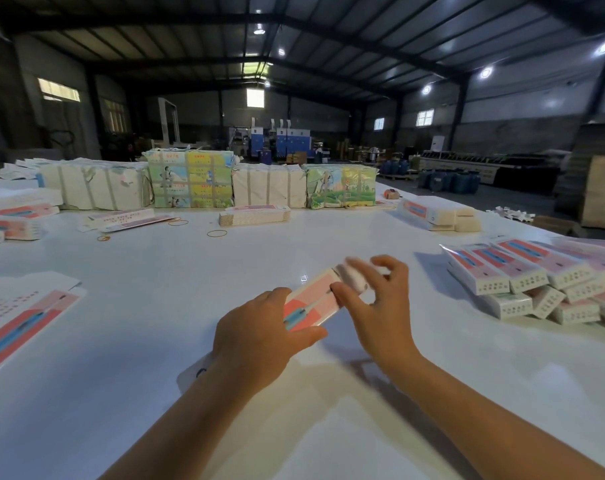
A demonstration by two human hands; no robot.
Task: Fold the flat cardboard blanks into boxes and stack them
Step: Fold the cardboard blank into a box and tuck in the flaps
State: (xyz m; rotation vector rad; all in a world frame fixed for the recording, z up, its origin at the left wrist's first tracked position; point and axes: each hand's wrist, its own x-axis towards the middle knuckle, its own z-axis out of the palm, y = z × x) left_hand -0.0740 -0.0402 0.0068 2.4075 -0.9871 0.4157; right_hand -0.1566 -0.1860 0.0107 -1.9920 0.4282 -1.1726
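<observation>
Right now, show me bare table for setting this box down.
Bare: the table between the rubber bands and the hands, and the near edge under the forearms. Crowded: folded boxes at right, flat blank at left, wrapped bundles along the back.

One wide-angle view only — worn on the head, looking forward and down across the white bench (155,341); the hands (259,334) sit close below centre; the warehouse hall stretches far beyond.

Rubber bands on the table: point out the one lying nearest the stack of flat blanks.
The middle rubber band, just in front of the stack. The other two lie further left: one beside the loose blanks, one nearer the camera.
</observation>
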